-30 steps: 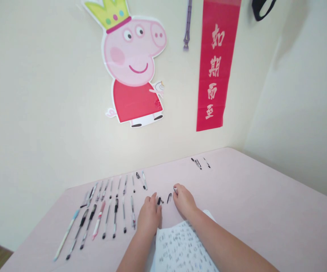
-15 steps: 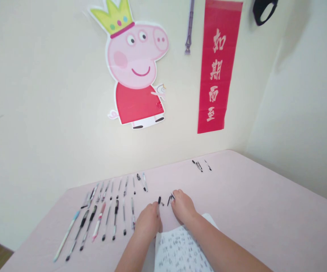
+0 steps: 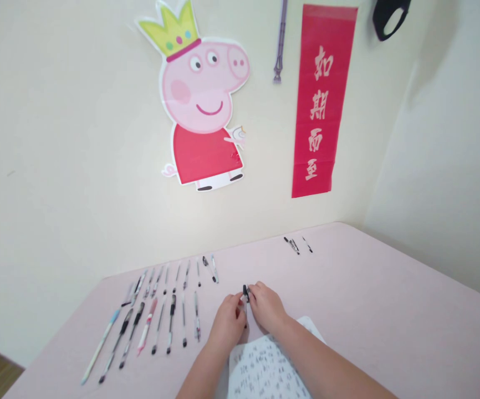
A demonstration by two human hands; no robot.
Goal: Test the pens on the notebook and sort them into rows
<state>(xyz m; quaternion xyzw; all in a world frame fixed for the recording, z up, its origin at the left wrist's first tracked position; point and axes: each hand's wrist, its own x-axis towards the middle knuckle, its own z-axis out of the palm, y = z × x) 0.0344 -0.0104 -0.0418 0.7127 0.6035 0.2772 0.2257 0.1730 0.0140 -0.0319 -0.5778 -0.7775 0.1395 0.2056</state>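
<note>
My left hand (image 3: 228,322) is closed, thumb and fingers pinching a slim pen (image 3: 245,315) with a clear barrel. The pen points away from me, its black end (image 3: 245,290) towards the wall. Close against that end, my right hand (image 3: 268,308) pinches a small black pen part, mostly hidden by the fingertips. Both hands nearly meet just beyond a sheet of paper (image 3: 260,366) covered in handwriting. Part of the sheet lies under my right forearm.
Two rows of pens lie on the pink table (image 3: 373,310) to the left, among them a pink pen (image 3: 147,326) and a pale blue-capped pen (image 3: 101,346). Several black pen pieces (image 3: 293,246) lie at the back right. A wall stands behind the table.
My hands have come together; the left has moved right with the pen, bringing it against the black part in my right fingers. The small piece seen between them is now out of sight.
</note>
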